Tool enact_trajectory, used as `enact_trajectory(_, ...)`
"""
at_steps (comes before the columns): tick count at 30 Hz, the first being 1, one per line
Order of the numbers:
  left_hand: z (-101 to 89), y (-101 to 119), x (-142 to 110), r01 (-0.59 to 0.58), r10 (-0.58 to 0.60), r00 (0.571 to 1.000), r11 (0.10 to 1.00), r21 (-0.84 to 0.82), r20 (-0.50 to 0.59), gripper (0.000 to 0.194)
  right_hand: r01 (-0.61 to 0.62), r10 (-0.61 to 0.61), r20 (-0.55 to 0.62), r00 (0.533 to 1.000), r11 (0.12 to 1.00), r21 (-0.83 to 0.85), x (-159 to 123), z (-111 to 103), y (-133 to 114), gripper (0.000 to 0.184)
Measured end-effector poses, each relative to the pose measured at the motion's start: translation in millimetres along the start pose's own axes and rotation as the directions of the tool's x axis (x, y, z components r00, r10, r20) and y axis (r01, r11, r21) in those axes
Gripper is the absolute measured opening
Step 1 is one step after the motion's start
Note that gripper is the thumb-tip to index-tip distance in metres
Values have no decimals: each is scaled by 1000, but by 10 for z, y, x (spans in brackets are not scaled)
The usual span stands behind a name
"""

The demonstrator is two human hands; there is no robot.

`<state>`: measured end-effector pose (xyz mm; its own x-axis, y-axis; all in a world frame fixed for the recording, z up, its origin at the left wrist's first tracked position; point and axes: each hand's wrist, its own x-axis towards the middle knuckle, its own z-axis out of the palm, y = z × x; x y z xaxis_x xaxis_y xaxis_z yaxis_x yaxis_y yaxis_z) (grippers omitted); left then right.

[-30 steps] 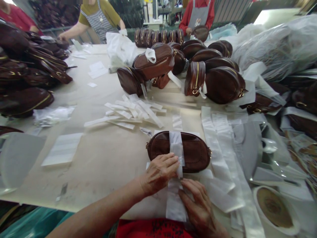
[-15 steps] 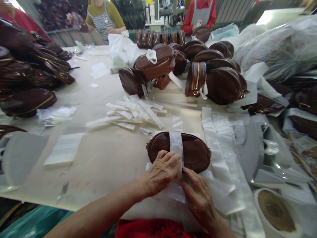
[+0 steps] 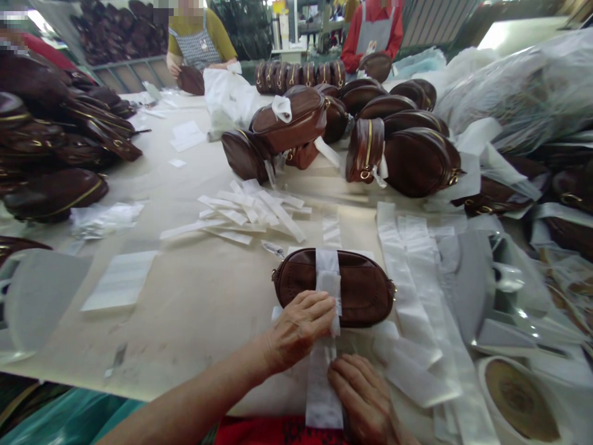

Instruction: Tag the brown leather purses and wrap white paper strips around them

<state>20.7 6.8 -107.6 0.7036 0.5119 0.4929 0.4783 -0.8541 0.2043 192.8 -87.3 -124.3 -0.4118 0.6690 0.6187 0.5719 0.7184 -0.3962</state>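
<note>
A dark brown oval pouch bag [image 3: 364, 281] lies in front of me, with a translucent white strip [image 3: 328, 262] across its middle. My left hand [image 3: 301, 327] is closed, its fingers together on the strip at the bag's near edge; its thumb is hidden. The strip's loose end [image 3: 323, 395] extends from the bag toward my body. My right hand [image 3: 364, 392] is curled at the right edge of that loose end, fingertips touching it and thumb out of sight. A small metal clasp [image 3: 273, 249] rests by the bag's upper left.
Loose white strips [image 3: 252, 210] lie beyond the bag; longer strips [image 3: 412, 296] are to its right. Several brown bags [image 3: 417, 161] stand farther back, with another pile [image 3: 50, 136] at left. A tape roll [image 3: 516, 398] sits at lower right. Two co-workers [image 3: 199, 43] stand across the table.
My right hand has moved down toward my body, away from the bag's edge. More of the strip's loose end now shows. My left hand has shifted slightly down. A co-worker's bag has been lowered.
</note>
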Motion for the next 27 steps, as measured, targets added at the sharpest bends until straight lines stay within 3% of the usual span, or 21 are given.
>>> enact_trajectory(9, 88, -25, -54, -25, 29, 997, 998, 62, -70, 22, 31, -29, 41, 999, 998, -48, 38, -147, -33, 34)
enact_trajectory(16, 66, -35, -52, -62, 67, 997, 992, 112, -40, 28, 83, -81, 30, 996, 992, -91, 68, -189, -46, 38)
enact_trajectory(23, 92, -43, -91, -76, 78, 997, 990, 123, -12, 29, 99, -95, 67, 993, 994, -55, 337, -370, 68, 33)
enact_trajectory(27, 71, -40, -73, -83, 86, 996, 991, 102, -31, 28, 80, -79, -14, 997, 996, 25, 554, -345, 236, 26)
